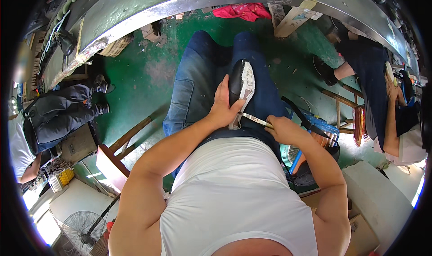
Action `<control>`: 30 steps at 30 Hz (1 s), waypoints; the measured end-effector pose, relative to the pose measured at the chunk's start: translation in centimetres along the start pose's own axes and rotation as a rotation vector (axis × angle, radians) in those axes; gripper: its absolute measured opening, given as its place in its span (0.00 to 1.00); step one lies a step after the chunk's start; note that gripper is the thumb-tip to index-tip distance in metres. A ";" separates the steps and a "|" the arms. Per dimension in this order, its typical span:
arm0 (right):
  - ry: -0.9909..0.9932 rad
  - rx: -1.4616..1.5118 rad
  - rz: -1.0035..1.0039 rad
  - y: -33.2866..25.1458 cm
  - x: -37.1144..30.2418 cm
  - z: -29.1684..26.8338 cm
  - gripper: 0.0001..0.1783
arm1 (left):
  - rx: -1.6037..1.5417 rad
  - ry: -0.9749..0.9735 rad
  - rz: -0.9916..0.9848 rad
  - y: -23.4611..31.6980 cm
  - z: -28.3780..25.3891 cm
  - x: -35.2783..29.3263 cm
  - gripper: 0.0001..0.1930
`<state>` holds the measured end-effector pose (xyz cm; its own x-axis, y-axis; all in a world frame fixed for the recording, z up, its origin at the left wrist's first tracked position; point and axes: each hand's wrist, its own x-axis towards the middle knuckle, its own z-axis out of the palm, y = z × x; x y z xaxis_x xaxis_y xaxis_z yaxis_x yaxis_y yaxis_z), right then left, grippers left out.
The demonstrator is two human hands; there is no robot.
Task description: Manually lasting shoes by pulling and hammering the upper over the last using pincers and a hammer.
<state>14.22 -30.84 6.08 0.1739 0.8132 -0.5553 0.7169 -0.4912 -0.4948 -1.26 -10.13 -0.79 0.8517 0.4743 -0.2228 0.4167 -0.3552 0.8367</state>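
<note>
A black shoe lies across my right thigh, toe pointing away from me and its pale, rough underside turned up and to the right. My left hand is wrapped round its near half, with the fingers along the black side and the thumb over the underside. In my right hand is a slim silver hand tool, gripped at its right end. Its left tip meets the underside near the heel; the exact contact is too small to make out.
A metal-edged workbench curves across the far side, with a red cloth beneath it. Co-workers sit at left and right. A wooden stool, a blue-framed seat and a fan stand nearby.
</note>
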 end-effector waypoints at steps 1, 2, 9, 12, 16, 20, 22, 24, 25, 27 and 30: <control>-0.056 0.066 -0.042 0.9 0.5 0.0 0.15 | -0.001 0.000 0.007 -0.2 -0.6 -0.5 0.52; -0.117 0.136 -0.084 1.4 0.8 -0.2 0.15 | -0.091 -0.154 -0.025 -0.7 -1.7 -1.6 0.53; -0.376 0.519 0.129 0.4 0.8 -6.1 0.16 | -0.288 -0.258 -0.132 -0.8 -1.6 -2.4 0.56; 0.041 0.582 -0.030 -1.9 2.9 -5.2 0.19 | -0.309 -0.255 -0.095 -1.9 -1.4 -2.2 0.56; 0.145 0.426 0.056 -0.5 7.6 -5.0 0.23 | -0.296 -0.275 -0.074 -2.1 -1.6 -1.6 0.58; 0.173 0.666 0.061 0.0 6.1 -7.7 0.22 | -0.289 -0.313 -0.112 -0.7 -3.0 -0.8 0.60; 0.334 0.581 -0.006 0.7 5.3 -9.7 0.21 | -0.380 -0.304 -0.153 0.9 -3.8 -0.3 0.58; 0.611 0.397 -0.078 1.5 5.2 -13.0 0.20 | -0.465 -0.311 -0.166 0.5 -4.8 -0.3 0.55; 0.748 0.295 -0.086 1.9 5.2 -15.1 0.20 | -0.560 -0.330 -0.199 0.1 -5.6 0.0 0.52; 1.003 0.067 -0.031 3.0 5.5 -20.0 0.23 | -0.834 -0.346 -0.202 1.7 -8.9 0.2 0.47; 1.311 -0.258 -0.030 8.4 7.5 -27.7 0.25 | -0.889 -0.291 -0.124 7.8 -16.5 2.2 0.52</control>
<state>40.24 -20.25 16.22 0.5671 0.5913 0.5734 0.8130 -0.5133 -0.2748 -1.33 1.40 13.48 0.9136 0.2049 -0.3513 0.2167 0.4858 0.8468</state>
